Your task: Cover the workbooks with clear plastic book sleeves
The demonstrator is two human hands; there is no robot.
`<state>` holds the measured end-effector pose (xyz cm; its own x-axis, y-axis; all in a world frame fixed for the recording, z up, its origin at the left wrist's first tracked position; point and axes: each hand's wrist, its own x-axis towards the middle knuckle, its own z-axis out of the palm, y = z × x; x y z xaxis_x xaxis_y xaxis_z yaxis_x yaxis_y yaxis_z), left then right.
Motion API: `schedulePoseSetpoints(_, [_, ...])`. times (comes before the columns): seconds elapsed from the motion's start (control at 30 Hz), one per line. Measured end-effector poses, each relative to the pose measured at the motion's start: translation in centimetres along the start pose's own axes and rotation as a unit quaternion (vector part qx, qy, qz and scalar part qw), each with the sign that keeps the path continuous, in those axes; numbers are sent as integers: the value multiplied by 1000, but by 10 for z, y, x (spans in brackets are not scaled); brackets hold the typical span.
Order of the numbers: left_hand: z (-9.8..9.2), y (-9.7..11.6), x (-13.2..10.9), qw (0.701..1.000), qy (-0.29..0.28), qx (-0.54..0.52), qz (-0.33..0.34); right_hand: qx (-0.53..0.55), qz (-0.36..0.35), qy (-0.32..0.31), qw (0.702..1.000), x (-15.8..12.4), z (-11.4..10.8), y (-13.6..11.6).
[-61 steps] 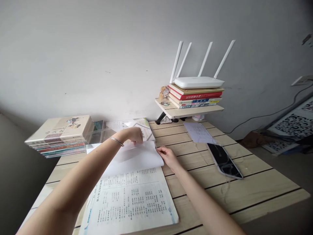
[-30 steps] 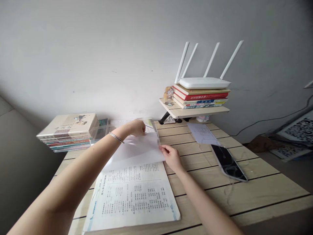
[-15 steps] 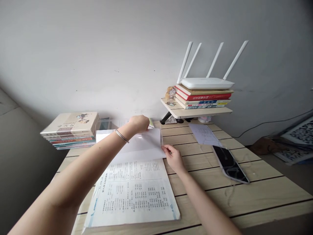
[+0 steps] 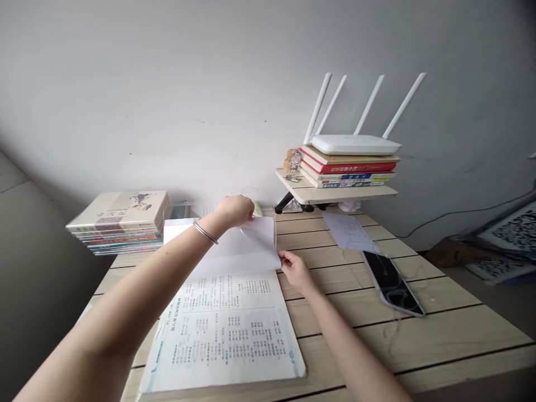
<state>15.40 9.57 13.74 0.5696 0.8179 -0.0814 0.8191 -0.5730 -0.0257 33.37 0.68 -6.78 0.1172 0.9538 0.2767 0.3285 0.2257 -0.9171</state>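
A book [image 4: 234,340] with printed Chinese text lies open on the wooden table. Across its far part is a white sheet [image 4: 251,245], with what looks like clear plastic along its right edge. My left hand [image 4: 237,211], with a bangle [image 4: 205,232] at the wrist, is closed at the far edge of the sheet; its fingertips are mostly hidden behind the hand. The sheet's right near corner is pinched between the thumb and fingers of my right hand [image 4: 295,272], beside the book's right edge.
Left of the book stands a stack of books [image 4: 121,220]. A small raised shelf [image 4: 318,195] at the back holds several books and a white router [image 4: 355,144] with antennas. To the right are a written paper [image 4: 349,231] and a phone [image 4: 393,283] on the slatted table [image 4: 347,329].
The sheet's near right corner has shifted slightly under my right hand's fingers. My left hand has moved a little left and up. The whole view has shifted slightly.
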Motion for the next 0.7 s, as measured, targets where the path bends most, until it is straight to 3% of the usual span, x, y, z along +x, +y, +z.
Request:
schedulePoseSetpoints(0.37, [-12, 6, 1, 992, 88, 82, 34, 0, -8, -26, 1000, 0, -1, 7])
schedulePoseSetpoints(0.5, [2, 5, 9, 984, 147, 92, 50, 13, 18, -18, 1000, -1, -1, 5])
schedulePoseSetpoints(0.7, [23, -3, 23, 976, 208, 58, 30, 169, 48, 4, 984, 4, 7, -17])
